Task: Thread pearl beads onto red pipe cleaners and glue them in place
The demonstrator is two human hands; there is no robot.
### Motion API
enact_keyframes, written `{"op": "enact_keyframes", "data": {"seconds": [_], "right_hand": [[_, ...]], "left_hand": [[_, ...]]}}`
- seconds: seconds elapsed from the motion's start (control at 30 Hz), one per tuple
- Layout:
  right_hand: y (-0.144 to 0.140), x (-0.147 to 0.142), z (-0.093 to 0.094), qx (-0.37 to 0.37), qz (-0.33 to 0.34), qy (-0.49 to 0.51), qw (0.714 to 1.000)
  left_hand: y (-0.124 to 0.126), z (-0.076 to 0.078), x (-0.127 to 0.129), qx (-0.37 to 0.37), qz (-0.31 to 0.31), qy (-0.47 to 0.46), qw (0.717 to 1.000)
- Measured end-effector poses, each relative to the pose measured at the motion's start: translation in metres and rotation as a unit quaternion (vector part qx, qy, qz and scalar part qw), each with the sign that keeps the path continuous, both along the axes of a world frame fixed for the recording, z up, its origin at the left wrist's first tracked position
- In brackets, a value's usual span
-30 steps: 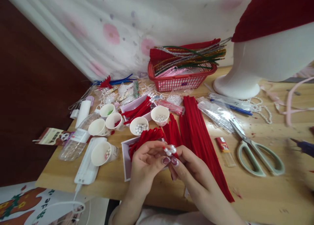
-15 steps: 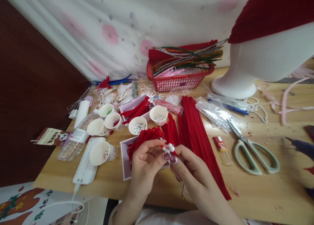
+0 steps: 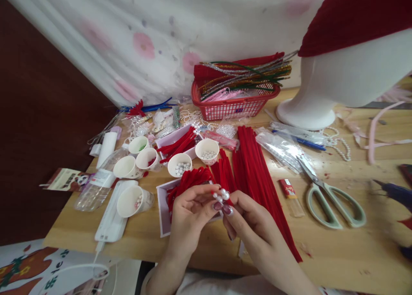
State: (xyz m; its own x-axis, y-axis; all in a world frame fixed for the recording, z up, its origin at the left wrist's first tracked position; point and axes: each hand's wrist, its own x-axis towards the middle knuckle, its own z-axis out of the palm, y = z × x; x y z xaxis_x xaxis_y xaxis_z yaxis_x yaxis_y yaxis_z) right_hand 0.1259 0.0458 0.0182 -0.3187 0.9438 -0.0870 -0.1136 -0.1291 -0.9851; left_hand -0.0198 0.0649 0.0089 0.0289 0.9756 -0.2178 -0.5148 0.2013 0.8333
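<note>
My left hand (image 3: 189, 213) and my right hand (image 3: 249, 226) meet above the near edge of the wooden table (image 3: 337, 252). Between their fingertips they pinch a small cluster of white pearl beads (image 3: 221, 195) on a short red stem. Just behind the hands lie a shallow white tray (image 3: 163, 209) of bent red pipe cleaners and a long bundle of straight red pipe cleaners (image 3: 257, 175). Paper cups of pearl beads (image 3: 180, 164) (image 3: 207, 150) stand beyond the tray.
More paper cups (image 3: 130, 200) stand at left by a plastic bottle (image 3: 93, 188) and a white flat case (image 3: 112, 213). Green-handled scissors (image 3: 331, 196), a lighter (image 3: 289, 192) and plastic bags (image 3: 283, 147) lie right. A red basket (image 3: 234, 102) and white mannequin stand (image 3: 322, 97) sit behind.
The hands have stayed together on the pearl cluster with only slight finger shifts. The view drifted a little; nothing on the table moved.
</note>
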Motion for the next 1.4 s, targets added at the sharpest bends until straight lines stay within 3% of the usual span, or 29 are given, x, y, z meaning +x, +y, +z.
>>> {"op": "enact_keyframes", "data": {"seconds": [0.3,0.53,0.6,0.9,1.13,1.4], "right_hand": [[0.0,0.0,0.005,0.014,0.028,-0.002,1.0],[-0.003,0.006,0.003,0.006,0.018,-0.024,1.0],[-0.005,0.007,0.003,0.004,0.022,-0.016,1.0],[-0.001,0.001,0.013,0.023,0.015,-0.001,1.0],[-0.002,0.002,0.01,0.023,0.009,0.003,1.0],[-0.002,0.002,0.01,0.018,0.01,0.003,1.0]], "left_hand": [[0.002,0.003,-0.005,0.016,0.002,-0.022,1.0],[0.019,0.013,-0.025,0.032,0.123,-0.065,0.99],[0.02,0.015,-0.028,0.019,0.131,-0.084,0.988],[0.005,0.019,0.0,-0.081,0.028,-0.179,0.98],[0.004,0.019,0.0,-0.083,-0.012,-0.198,0.977],[0.003,0.015,-0.001,-0.066,-0.017,-0.183,0.981]]}}
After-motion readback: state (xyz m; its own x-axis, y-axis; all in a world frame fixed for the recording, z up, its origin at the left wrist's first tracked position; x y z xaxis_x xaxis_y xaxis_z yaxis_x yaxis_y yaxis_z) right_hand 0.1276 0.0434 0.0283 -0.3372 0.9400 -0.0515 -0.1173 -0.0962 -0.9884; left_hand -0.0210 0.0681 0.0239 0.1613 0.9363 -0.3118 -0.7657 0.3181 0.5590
